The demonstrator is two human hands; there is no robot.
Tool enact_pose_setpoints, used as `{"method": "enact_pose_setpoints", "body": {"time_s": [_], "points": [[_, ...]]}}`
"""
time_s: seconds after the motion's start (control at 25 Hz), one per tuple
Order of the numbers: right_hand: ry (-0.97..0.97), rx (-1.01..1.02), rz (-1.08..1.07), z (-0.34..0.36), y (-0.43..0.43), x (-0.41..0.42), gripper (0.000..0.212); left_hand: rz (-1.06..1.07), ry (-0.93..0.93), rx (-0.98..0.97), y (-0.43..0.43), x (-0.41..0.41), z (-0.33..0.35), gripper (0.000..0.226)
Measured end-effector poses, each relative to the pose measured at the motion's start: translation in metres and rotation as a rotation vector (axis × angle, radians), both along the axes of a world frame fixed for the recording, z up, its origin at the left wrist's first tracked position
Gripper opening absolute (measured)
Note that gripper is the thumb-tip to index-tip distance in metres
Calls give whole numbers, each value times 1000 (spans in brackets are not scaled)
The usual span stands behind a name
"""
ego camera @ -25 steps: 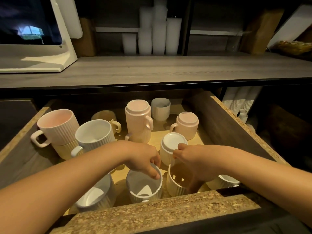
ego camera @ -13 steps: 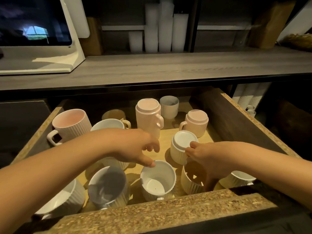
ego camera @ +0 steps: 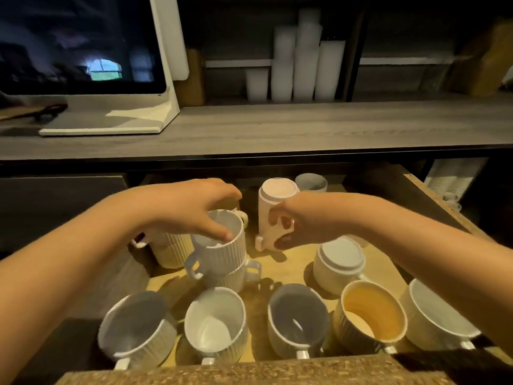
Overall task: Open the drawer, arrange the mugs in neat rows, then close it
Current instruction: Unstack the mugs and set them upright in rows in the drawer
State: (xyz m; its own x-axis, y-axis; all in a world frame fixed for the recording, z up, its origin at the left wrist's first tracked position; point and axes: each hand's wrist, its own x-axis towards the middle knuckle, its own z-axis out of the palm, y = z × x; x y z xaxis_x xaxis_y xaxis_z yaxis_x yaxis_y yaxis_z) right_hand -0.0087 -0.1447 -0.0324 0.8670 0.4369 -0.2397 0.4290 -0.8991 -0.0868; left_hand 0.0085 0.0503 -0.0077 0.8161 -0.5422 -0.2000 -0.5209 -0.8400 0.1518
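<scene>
In the open wooden drawer, the tall pink stack of upturned ribbed mugs, gripped by the right hand, is best moved low and upright, while the left hand pinches the rim of the white ribbed mug.

The drawer stands open, holding ribbed mugs. Five upright mugs line its front edge. Behind, a white pair sits stacked; a pink stack, seemingly two, stands upside down mid-drawer.
</scene>
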Motion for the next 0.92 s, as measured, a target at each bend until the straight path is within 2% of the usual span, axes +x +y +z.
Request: {"method": "enact_pose_setpoints", "body": {"time_s": [0.08,0.2,0.36,0.48,0.6,0.92], "points": [[-33,53,18,-1,20,9,48,63,23,12,16,5,1,83],[-60,155,31,-5,44,20,61,115,69,12,34,7,-8,87],[-62,182,10,-13,62,22,72,113,103,-69,46,7,-31,76],[-59,181,3,-19,72,19,69,130,156,-170,52,9,-43,68],[-59,188,-35,-20,82,21,67,129,168,-229,56,10,-48,70],[-143,122,-83,-27,94,24,73,131,97,-236,69,11,-43,50]]}}
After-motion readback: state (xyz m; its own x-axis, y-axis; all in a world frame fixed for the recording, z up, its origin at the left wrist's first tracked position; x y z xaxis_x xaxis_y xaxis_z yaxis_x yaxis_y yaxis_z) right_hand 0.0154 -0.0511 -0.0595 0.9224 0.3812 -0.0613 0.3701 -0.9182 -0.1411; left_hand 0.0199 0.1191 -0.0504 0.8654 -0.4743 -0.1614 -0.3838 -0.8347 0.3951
